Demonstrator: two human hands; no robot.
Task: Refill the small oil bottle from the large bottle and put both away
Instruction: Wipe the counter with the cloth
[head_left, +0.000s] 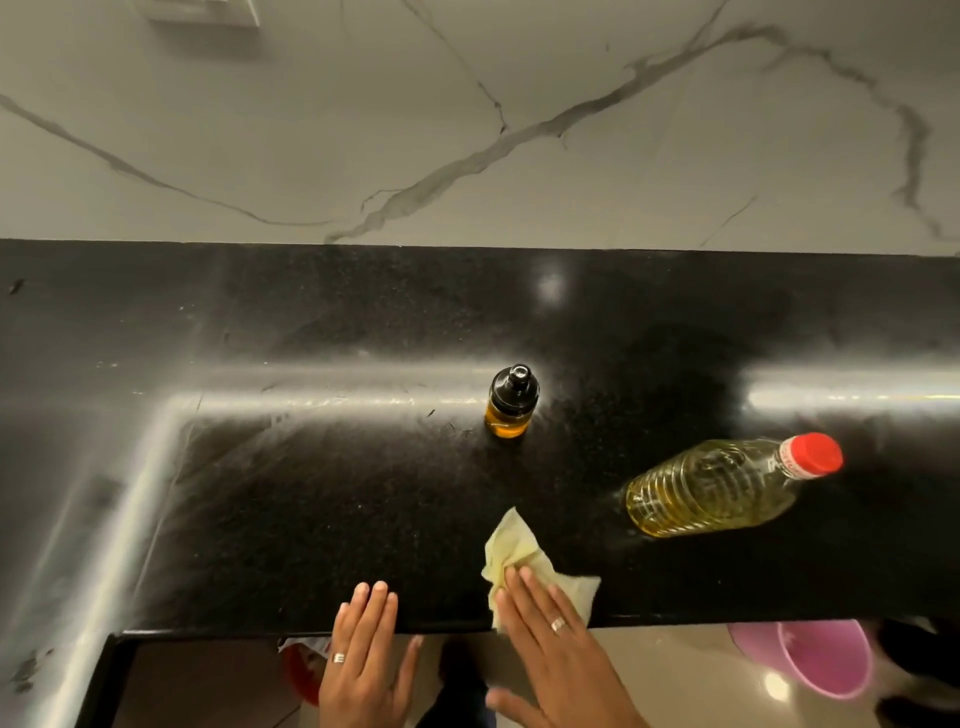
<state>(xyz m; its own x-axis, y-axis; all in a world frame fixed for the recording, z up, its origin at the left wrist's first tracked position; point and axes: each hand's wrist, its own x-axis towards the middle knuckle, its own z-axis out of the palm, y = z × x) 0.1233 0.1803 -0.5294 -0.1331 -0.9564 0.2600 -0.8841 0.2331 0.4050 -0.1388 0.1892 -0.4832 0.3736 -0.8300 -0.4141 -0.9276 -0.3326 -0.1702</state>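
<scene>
A small oil bottle (510, 402) with a black cap and amber oil stands upright in the middle of the black counter (311, 493). To its right stands a large clear bottle (722, 486) of yellow oil with a red cap, closed. A pale yellow cloth (519, 551) lies crumpled near the counter's front edge. My right hand (556, 639) lies flat on the cloth, fingers straight, pressing it down. My left hand (366, 654) rests flat on the front edge of the counter, fingers straight, holding nothing. Both hands are well short of the bottles.
A white marble wall (467, 130) backs the counter. The counter turns a corner at the left. Below the front edge, a pink bucket (826, 660) stands on the floor at the right and something red (304, 675) shows at the left.
</scene>
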